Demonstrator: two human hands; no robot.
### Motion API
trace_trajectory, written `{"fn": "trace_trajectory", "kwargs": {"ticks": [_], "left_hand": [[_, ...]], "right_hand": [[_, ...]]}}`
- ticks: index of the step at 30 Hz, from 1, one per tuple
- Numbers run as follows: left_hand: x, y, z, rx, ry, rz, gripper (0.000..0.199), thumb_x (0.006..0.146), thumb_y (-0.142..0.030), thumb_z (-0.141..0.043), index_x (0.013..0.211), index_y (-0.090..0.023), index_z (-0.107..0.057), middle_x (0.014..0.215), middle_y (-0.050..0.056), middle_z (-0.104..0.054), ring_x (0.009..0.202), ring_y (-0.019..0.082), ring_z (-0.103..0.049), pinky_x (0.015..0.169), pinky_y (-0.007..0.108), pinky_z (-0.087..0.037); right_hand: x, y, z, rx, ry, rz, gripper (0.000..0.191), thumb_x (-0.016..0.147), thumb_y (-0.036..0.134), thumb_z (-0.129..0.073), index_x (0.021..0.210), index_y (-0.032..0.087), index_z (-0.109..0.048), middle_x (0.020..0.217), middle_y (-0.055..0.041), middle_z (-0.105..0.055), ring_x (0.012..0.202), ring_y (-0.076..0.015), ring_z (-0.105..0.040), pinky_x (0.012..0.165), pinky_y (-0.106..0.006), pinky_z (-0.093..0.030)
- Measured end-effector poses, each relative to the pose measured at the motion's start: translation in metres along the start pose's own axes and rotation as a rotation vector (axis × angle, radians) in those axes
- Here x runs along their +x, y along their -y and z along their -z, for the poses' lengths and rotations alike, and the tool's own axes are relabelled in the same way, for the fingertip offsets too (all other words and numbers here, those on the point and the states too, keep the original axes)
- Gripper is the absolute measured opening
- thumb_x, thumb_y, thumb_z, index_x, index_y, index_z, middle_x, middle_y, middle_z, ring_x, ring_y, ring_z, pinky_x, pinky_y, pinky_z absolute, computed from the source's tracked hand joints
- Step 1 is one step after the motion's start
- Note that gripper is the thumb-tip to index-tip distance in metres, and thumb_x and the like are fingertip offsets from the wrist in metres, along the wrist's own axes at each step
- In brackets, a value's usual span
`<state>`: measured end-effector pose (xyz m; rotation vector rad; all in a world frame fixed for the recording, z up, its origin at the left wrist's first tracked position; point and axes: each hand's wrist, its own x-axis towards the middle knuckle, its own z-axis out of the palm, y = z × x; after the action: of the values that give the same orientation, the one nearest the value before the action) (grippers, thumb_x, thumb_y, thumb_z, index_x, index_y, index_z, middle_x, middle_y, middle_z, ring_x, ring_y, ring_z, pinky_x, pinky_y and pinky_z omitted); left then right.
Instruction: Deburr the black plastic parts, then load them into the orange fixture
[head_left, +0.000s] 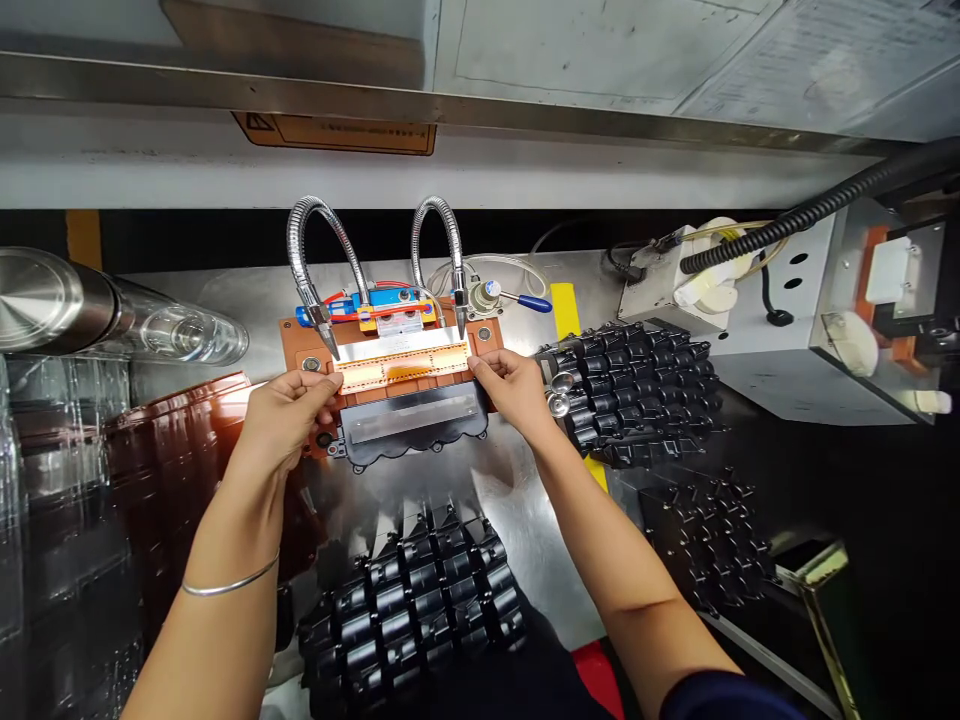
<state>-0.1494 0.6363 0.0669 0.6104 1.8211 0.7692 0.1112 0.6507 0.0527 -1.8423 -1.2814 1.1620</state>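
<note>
My left hand and my right hand pinch opposite ends of a long orange-and-cream adhesive strip. The strip lies across an orange fixture plate, which holds a black moulded part with a steel insert just below the strip. Two chrome gooseneck nozzles arch down to the plate's far edge, their tips close to the strip's ends. Behind the strip sits a small blue-and-orange block with red wires.
Several black moulded parts lie heaped on the steel table to the right, near me and at lower right. Clear trays and brown trays are stacked left. A blue-handled valve and a machine housing stand behind.
</note>
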Motion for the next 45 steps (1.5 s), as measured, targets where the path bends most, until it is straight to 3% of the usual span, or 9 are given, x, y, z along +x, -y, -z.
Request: {"fn": "trace_trajectory", "kwargs": {"ticks": [6, 9, 13, 18, 24, 29, 36, 40, 45], "left_hand": [[-0.007, -0.001, 0.005, 0.071, 0.006, -0.031, 0.024, 0.066, -0.038, -0.073, 0.069, -0.015, -0.064, 0.054, -0.001, -0.061, 0.042, 0.01, -0.049, 0.038, 0.021, -0.036], [-0.039, 0.008, -0.009, 0.305, -0.17, -0.468, 0.022, 0.08, -0.039, -0.064, 0.081, -0.017, -0.069, 0.069, 0.003, -0.068, 0.058, 0.015, -0.059, 0.054, 0.028, -0.049], [-0.073, 0.028, -0.039, 0.784, 0.02, -1.222, 0.02, 0.084, -0.03, -0.064, 0.099, -0.017, -0.069, 0.101, 0.01, -0.073, 0.094, 0.027, -0.066, 0.082, 0.044, -0.052], [-0.046, 0.04, -0.057, 0.912, -0.175, -1.434, 0.02, 0.087, -0.017, -0.058, 0.106, -0.014, -0.065, 0.11, 0.013, -0.071, 0.11, 0.03, -0.062, 0.096, 0.05, -0.047], [-0.018, 0.053, -0.056, 0.871, -0.201, -1.46, 0.031, 0.087, -0.01, -0.052, 0.117, -0.015, -0.06, 0.12, 0.015, -0.068, 0.125, 0.03, -0.053, 0.104, 0.053, -0.041], [-0.018, 0.061, -0.059, 0.832, -0.146, -1.434, 0.037, 0.086, -0.005, -0.05, 0.12, -0.016, -0.06, 0.124, 0.015, -0.066, 0.128, 0.03, -0.05, 0.106, 0.055, -0.038], [-0.024, 0.035, -0.045, 0.697, -0.158, -1.078, 0.031, 0.091, -0.032, -0.052, 0.114, -0.014, -0.062, 0.123, 0.018, -0.065, 0.12, 0.031, -0.057, 0.108, 0.055, -0.035], [-0.032, 0.02, -0.035, 0.614, -0.32, -0.608, 0.056, 0.081, -0.042, -0.062, 0.121, -0.004, -0.052, 0.137, 0.031, -0.047, 0.131, 0.043, -0.041, 0.108, 0.064, -0.026], [-0.093, 0.052, -0.026, 0.457, -0.268, -0.503, 0.059, 0.069, -0.032, -0.074, 0.117, -0.013, -0.046, 0.117, 0.019, -0.059, 0.113, 0.034, -0.058, 0.095, 0.053, -0.047]], "right_hand": [[0.002, -0.005, 0.002, 0.042, 0.049, 0.008, 0.033, 0.073, 0.047, -0.065, 0.071, 0.015, -0.068, 0.058, 0.0012, -0.06, 0.053, -0.0106, -0.049, 0.052, -0.023, -0.039], [0.003, -0.008, 0.002, 0.037, 0.064, 0.021, 0.034, 0.074, 0.049, -0.064, 0.073, 0.015, -0.069, 0.06, 0.0008, -0.062, 0.054, -0.0114, -0.052, 0.053, -0.023, -0.04], [0.004, -0.003, 0.011, -0.032, 0.074, 0.117, 0.04, 0.084, 0.05, -0.051, 0.075, 0.016, -0.07, 0.069, -0.0022, -0.069, 0.066, -0.016, -0.061, 0.063, -0.027, -0.047], [0.018, 0.021, 0.046, -0.482, -0.124, 0.32, 0.031, 0.087, 0.038, -0.051, 0.099, 0.016, -0.07, 0.093, -0.008, -0.071, 0.08, -0.0212, -0.064, 0.075, -0.034, -0.049], [0.05, 0.044, 0.067, -1.246, -0.018, 0.312, 0.035, 0.089, 0.025, -0.052, 0.12, 0.012, -0.062, 0.116, -0.0178, -0.064, 0.097, -0.031, -0.06, 0.071, -0.036, -0.046], [0.079, 0.042, 0.071, -1.401, 0.079, 0.339, 0.032, 0.093, 0.021, -0.044, 0.118, 0.013, -0.063, 0.111, -0.0174, -0.066, 0.095, -0.0284, -0.06, 0.066, -0.032, -0.042], [0.074, 0.047, 0.063, -1.064, -0.063, 0.326, 0.039, 0.094, 0.021, -0.04, 0.129, 0.015, -0.056, 0.131, -0.0165, -0.055, 0.108, -0.0292, -0.054, 0.078, -0.035, -0.044], [0.019, 0.04, 0.026, -0.815, -0.005, 0.341, 0.041, 0.093, 0.028, -0.044, 0.131, 0.018, -0.052, 0.117, -0.0107, -0.065, 0.099, -0.0229, -0.06, 0.082, -0.033, -0.049], [-0.072, 0.005, 0.008, -0.19, 0.183, 0.187, 0.059, 0.079, 0.026, -0.055, 0.136, 0.02, -0.04, 0.119, -0.0111, -0.063, 0.102, -0.0227, -0.062, 0.083, -0.035, -0.052]]}}
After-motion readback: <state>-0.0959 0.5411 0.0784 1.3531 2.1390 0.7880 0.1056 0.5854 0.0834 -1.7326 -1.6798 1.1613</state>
